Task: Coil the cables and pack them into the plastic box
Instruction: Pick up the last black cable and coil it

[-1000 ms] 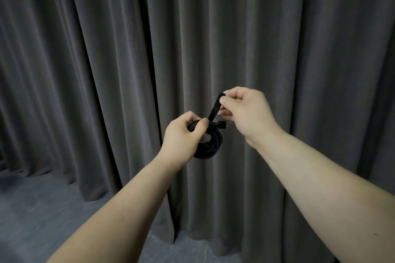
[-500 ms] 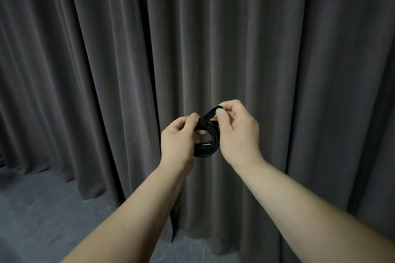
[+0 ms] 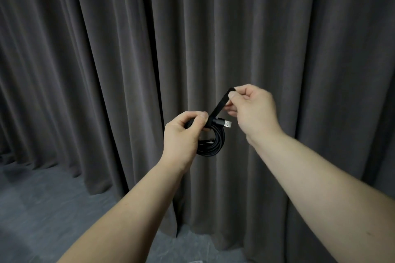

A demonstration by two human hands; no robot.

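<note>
A black cable wound into a small coil (image 3: pixel 215 145) hangs in mid-air in front of me. My left hand (image 3: pixel 183 136) grips the coil at its upper left, thumb on top. A silver USB plug (image 3: pixel 228 124) sticks out to the right from the top of the coil. A black strap (image 3: pixel 220 105) runs from the coil up and to the right, pulled straight. My right hand (image 3: pixel 254 111) pinches the strap's free end between thumb and forefinger. No plastic box is in view.
A dark grey pleated curtain (image 3: pixel 106 60) fills the whole background close behind my hands. Grey carpet floor (image 3: pixel 42 209) shows at the lower left and below the curtain's hem.
Half a second ago my right hand was pressed against the coil with the strap folded over it. Now it has moved up and right, drawing the strap out straight.
</note>
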